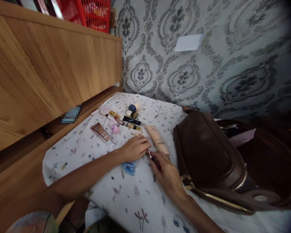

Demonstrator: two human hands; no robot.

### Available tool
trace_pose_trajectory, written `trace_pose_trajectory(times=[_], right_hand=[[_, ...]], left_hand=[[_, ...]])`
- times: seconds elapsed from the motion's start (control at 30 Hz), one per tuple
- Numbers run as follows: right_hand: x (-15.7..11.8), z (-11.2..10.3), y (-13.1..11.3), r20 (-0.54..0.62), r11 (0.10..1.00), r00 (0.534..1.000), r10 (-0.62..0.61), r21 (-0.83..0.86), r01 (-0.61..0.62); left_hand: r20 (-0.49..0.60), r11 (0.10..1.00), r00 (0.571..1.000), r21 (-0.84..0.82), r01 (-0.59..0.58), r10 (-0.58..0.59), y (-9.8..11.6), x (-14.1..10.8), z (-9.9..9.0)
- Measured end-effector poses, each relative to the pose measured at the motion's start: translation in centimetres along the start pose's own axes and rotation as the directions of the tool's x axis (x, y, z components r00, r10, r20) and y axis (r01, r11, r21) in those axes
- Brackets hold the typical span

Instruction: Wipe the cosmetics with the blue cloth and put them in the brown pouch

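My right hand (pixel 166 171) is closed round a small dark item with a shiny end (pixel 149 154), above the patterned white cloth (pixel 126 200). The fingers of my left hand (pixel 135 148) are bent against the same item's shiny end; whether they grip it is hard to tell. A beige tube (pixel 157 139) lies just beyond both hands. Under my left wrist is a crumpled blue cloth (pixel 129 168). Farther off lie a black tube (pixel 132 120), a gold-capped bottle (pixel 133 126), a pink tube (pixel 114 127) and a brown tube (pixel 100 132).
An open brown bag (pixel 206 152) with a gold zip stands at the right. Small round sponges (pixel 132 108) and a gold tube (pixel 114 114) lie at the back. A wooden panel (pixel 55 64) borders the left, and patterned wallpaper (pixel 157 74) the back.
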State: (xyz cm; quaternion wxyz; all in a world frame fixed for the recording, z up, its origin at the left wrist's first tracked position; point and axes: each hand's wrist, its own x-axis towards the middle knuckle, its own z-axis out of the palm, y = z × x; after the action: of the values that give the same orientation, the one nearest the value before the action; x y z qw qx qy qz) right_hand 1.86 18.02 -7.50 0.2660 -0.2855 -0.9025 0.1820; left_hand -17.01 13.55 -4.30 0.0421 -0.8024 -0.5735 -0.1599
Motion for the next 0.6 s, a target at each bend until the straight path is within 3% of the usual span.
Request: trace_pose_trajectory(times=[0.17, 0.27, 0.37, 0.47, 0.6], right_hand=[[1.1, -0.1, -1.4, 0.089, 0.982, 0.99, 0.11, -0.163, -0.094], [1.2, 0.1, -1.8, 0.055, 0.97, 0.989, 0.138, -0.208, -0.124], [1.0, 0.3, -1.7, 0.025, 0.972, 0.991, 0.134, -0.196, -0.127], [0.8, 0.3, -1.4, 0.003, 0.981, 0.994, 0.109, -0.16, -0.107], [0.8, 0.3, -1.1, -0.015, 0.991, 0.997, 0.075, -0.114, -0.076]], left_hand=[[0.043, 0.981, 0.986, 0.117, 0.154, -0.16, 0.5, -0.7, -2.7], [0.266, 0.972, 0.935, 0.063, 0.228, -0.236, 0.3, -1.3, -5.0], [0.461, 0.978, 0.868, -0.004, 0.207, -0.182, 0.1, -1.8, -6.4], [0.483, 0.987, 0.866, -0.01, 0.158, -0.133, 0.1, -1.9, -6.5], [0.401, 0.992, 0.908, 0.003, 0.126, -0.116, 0.2, -1.7, -5.7]])
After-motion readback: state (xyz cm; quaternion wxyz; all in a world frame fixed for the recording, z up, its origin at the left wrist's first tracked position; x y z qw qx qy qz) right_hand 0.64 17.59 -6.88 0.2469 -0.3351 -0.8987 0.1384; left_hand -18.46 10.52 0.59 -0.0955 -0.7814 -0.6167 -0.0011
